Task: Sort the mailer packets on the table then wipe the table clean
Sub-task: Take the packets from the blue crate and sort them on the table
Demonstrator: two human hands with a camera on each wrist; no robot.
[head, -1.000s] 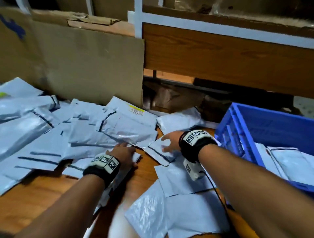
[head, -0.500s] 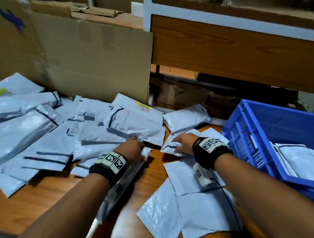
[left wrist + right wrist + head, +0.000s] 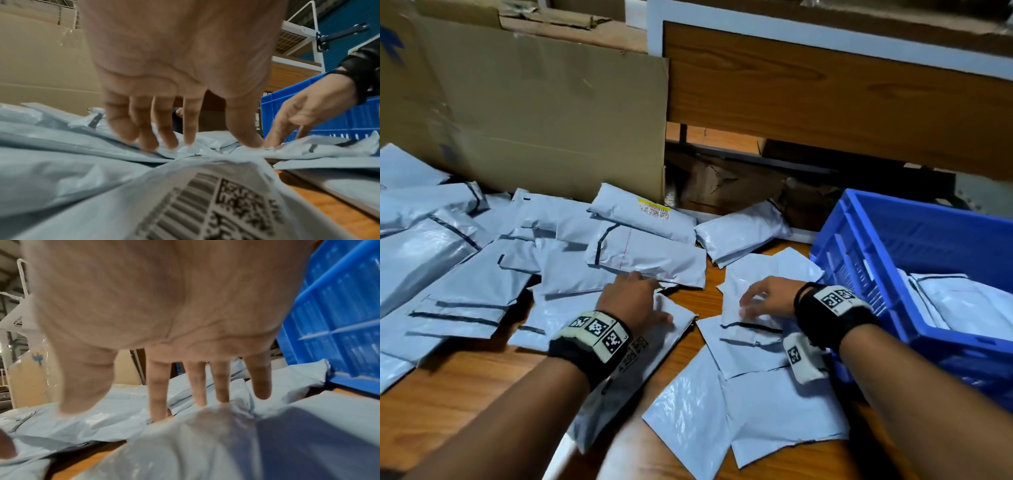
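Observation:
Grey mailer packets [image 3: 465, 274] lie piled over the left half of the wooden table [image 3: 465, 394]. My left hand [image 3: 654, 298] rests with straight fingers on a flat mailer with a barcode label [image 3: 678, 315]; the left wrist view shows the left hand [image 3: 195, 144] with its fingertips touching the plastic and the label [image 3: 226, 203] below. My right hand [image 3: 753, 301] presses spread fingers on the top packet of a small stack of flat mailers [image 3: 753, 346]. In the right wrist view the right hand [image 3: 156, 410] touches the same packet [image 3: 205, 443] with straight fingers.
A blue plastic crate [image 3: 859, 260] stands at the right with several mailers [image 3: 969, 305] inside. A large cardboard sheet [image 3: 551, 113] leans behind the pile, and a wooden panel [image 3: 825, 102] is behind the crate. A plump mailer with a yellow label [image 3: 640, 214] sits at the back.
My right hand has let go of the crumpled packet it gripped and now lies flat on it, on the stack near the crate. My left hand moved slightly forward.

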